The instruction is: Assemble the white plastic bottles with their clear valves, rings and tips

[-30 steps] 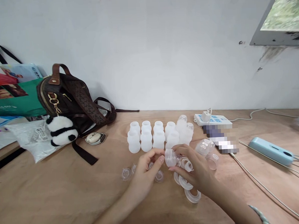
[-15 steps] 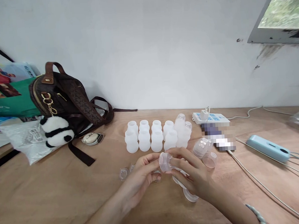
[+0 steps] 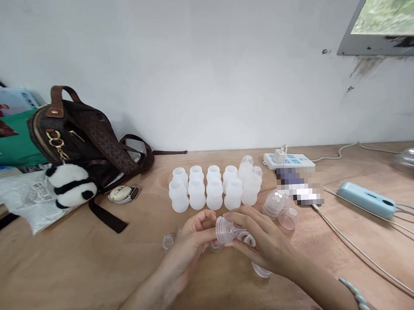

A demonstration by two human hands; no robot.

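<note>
My right hand [image 3: 263, 242] grips a small translucent threaded bottle [image 3: 226, 230], held sideways just above the wooden table [image 3: 77, 273]. My left hand [image 3: 190, 241] has its fingers curled at the bottle's mouth, pinching a small piece I cannot make out. White plastic rings [image 3: 259, 269] lie under my right hand. Small clear caps [image 3: 168, 241] sit left of my left hand. Two rows of frosted white bottles [image 3: 205, 194] stand just beyond both hands. Clear domed lids [image 3: 281, 209] lie to the right of the rows.
A brown handbag [image 3: 84, 138] with a panda charm [image 3: 70, 185] stands at the back left, beside a plastic bag [image 3: 25, 201] and a green bag [image 3: 12, 142]. A power strip [image 3: 290, 160], its cables and a light blue device [image 3: 365, 200] lie at the right.
The view has shifted right and slightly up. Both hands have come a little nearer to me with the bottle, and my left fingers have closed in on its mouth.
</note>
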